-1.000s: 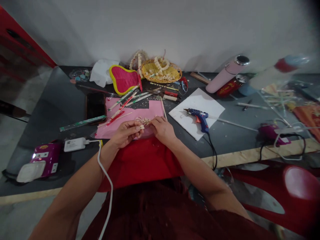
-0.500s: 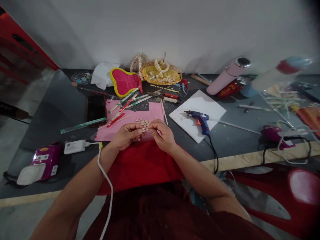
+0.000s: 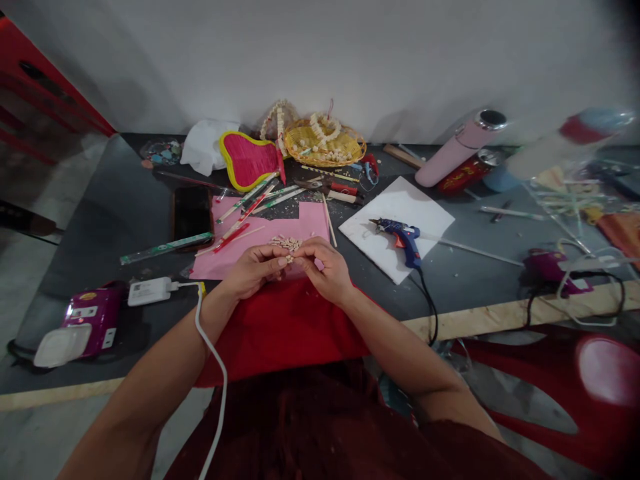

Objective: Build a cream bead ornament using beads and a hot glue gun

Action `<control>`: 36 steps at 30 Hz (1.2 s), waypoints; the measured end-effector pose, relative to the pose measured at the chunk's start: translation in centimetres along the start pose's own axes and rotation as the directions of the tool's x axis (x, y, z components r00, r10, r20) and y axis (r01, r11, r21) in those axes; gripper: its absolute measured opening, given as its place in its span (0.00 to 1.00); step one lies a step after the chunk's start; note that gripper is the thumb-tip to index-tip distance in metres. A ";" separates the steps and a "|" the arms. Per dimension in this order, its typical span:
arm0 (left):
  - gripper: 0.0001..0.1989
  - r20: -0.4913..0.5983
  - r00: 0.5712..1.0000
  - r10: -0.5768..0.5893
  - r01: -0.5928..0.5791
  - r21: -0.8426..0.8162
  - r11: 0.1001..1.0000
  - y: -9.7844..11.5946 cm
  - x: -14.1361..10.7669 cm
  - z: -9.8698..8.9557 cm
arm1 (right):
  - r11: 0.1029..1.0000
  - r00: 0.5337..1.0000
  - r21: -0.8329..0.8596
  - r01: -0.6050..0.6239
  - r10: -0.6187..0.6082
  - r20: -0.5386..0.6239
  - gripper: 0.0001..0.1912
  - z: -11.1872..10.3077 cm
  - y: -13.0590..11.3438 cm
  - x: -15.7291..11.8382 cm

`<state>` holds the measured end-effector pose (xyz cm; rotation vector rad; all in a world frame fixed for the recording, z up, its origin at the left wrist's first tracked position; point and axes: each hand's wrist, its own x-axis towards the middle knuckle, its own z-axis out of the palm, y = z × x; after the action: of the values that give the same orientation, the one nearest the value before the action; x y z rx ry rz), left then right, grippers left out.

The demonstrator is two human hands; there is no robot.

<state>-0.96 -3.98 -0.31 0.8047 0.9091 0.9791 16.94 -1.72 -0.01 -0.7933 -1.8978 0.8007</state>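
My left hand [image 3: 254,270] and my right hand [image 3: 325,267] meet over the front of a pink sheet [image 3: 313,220]. Both pinch a small cluster of pale wooden pieces [image 3: 289,259] between thumbs and fingertips. Just behind the fingertips lies a pile of short pale pieces [image 3: 286,243] on the sheet. A red cloth [image 3: 295,333] lies under my wrists. To the right, a blue glue gun [image 3: 400,240] rests on a white square board [image 3: 395,190].
At the back are a yellow basket [image 3: 345,150] and a pink heart-shaped piece [image 3: 250,160]. Wrapped sticks [image 3: 250,207] and a phone [image 3: 192,217] lie left. A pink flask [image 3: 463,148] leans right. A white cable [image 3: 220,373] crosses my left forearm.
The view has shifted slightly. My hands stay together at the same spot, with only small finger movement around the cluster.
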 end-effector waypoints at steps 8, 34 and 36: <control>0.09 0.016 1.000 -0.003 0.004 -0.013 1.000 -0.1 0.0 0.0 | 0.999 1.000 -0.022 0.029 -0.029 -0.010 0.02 -0.1 0.0 0.0; 0.09 0.012 1.000 -0.019 0.019 -0.023 1.000 0.0 -0.1 -0.1 | 0.997 0.997 -0.020 0.075 -0.074 0.033 0.10 -0.7 -0.4 0.0; 0.09 0.017 1.000 -0.018 0.018 -0.018 1.000 -0.1 -0.1 -0.1 | 0.997 0.996 -0.014 0.072 -0.071 0.060 0.12 -0.7 -0.4 0.0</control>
<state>-1.07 -4.07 -0.40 0.7869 0.8906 0.9626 17.49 -1.78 0.53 -0.7143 -1.9765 0.7739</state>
